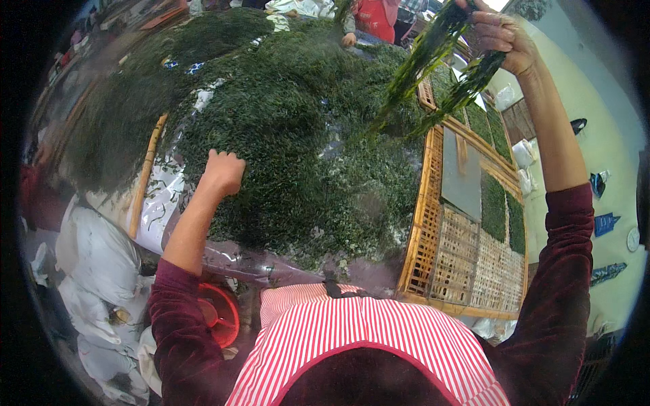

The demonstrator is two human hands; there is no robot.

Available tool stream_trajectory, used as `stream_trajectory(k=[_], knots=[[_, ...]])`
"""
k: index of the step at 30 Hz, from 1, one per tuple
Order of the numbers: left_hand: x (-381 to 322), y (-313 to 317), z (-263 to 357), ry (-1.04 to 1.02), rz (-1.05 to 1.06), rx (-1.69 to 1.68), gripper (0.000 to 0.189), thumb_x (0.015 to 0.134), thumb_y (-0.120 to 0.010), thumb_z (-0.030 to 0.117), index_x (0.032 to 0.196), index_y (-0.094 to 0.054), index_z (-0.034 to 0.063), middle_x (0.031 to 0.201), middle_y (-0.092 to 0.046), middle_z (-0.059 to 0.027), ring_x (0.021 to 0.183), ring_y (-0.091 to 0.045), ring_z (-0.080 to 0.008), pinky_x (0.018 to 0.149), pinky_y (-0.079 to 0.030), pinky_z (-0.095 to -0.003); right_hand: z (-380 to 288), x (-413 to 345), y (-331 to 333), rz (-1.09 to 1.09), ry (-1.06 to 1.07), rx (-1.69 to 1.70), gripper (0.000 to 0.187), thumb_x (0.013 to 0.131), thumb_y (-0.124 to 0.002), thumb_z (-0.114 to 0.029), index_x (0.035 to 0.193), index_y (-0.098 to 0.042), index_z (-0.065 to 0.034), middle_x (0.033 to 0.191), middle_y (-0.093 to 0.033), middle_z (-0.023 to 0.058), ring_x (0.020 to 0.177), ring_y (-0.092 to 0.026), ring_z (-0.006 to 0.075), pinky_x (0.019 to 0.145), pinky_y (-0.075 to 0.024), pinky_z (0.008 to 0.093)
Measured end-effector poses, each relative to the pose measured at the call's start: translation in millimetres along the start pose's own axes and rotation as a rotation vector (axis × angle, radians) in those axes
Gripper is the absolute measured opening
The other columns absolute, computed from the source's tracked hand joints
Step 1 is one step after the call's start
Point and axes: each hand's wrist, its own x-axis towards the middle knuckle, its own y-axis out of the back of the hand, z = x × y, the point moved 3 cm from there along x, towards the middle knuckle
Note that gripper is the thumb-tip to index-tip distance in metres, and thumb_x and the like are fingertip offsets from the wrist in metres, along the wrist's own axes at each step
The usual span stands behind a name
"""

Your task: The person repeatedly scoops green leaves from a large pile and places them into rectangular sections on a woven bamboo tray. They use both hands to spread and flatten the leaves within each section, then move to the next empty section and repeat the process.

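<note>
My right hand is raised at the upper right, its fingers closed around a clump of long, stringy green seaweed-like strands. Two limp lengths of the clump hang down from it, lit yellow-green in places. Before me spreads a broad heap of the same dark green shredded plant matter, lying on plastic sheeting. At the heap's left side is my left hand, its back up and fingers curled down. Its fingertips are hidden, so whether it grips any strands is unclear.
A bamboo lattice rack borders the heap at right, bearing a grey board and green sheets. A bamboo pole, white sacks and a red plastic basket are at left. A co-worker's hand touches the far side.
</note>
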Motion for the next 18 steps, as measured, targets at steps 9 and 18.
stream_trajectory(k=[9, 18], knots=[[95.6, 155.3, 154.1, -0.409, 0.600, -1.200, 0.092, 0.077, -0.082, 0.035, 0.151, -0.036, 0.0042, 0.143, -0.053, -0.0240, 0.129, -0.054, -0.0373, 0.105, -0.045, -0.0451, 65.2, -6.4, -14.9, 0.094, -0.081, 0.171, 0.027, 0.108, -0.037, -0.016, 0.125, -0.048, 0.0028, 0.062, -0.044, -0.0072, 0.040, -0.038, 0.0005, 0.035, -0.0289, 0.0191], [131.4, -70.4, 182.4, -0.310, -0.161, -1.253, 0.031, 0.098, -0.060, 0.026, 0.104, -0.065, -0.0041, 0.085, -0.068, -0.0135, 0.062, -0.058, -0.0194, 0.057, -0.048, -0.0392, 53.3, -69.1, 15.1, 0.253, 0.156, 0.133, 0.023, 0.101, -0.047, -0.006, 0.120, -0.055, 0.0036, 0.064, -0.042, -0.0073, 0.045, -0.034, 0.0002, 0.038, -0.0231, 0.0181]])
